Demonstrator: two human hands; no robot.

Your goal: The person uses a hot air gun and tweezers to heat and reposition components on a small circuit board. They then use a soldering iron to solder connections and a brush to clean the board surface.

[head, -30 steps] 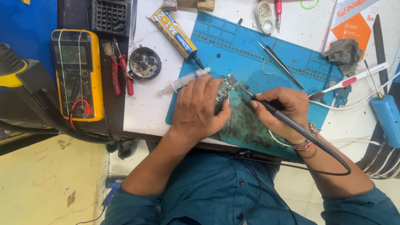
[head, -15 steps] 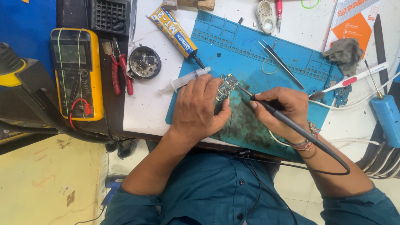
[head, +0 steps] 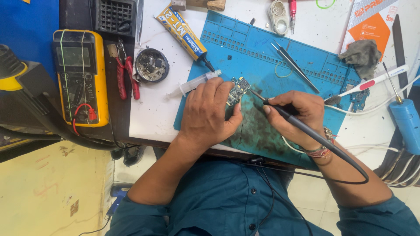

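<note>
A small circuit board (head: 237, 90) stands tilted on the blue work mat (head: 258, 48), pinched between the fingers of my left hand (head: 208, 113). My right hand (head: 295, 116) grips a black soldering iron (head: 284, 112) like a pen. Its thin tip touches the board's right edge. The iron's black cord loops down past my right wrist (head: 323, 150). The mat under both hands is stained dark.
A syringe (head: 194, 84) lies left of the board, a glue tube (head: 183, 32) above it. Tweezers (head: 294, 65) rest on the mat. A yellow multimeter (head: 81, 76), red pliers (head: 126, 76) and a round tin (head: 151, 65) sit at left. A grey rag (head: 361, 54) and blue tool (head: 407, 122) at right.
</note>
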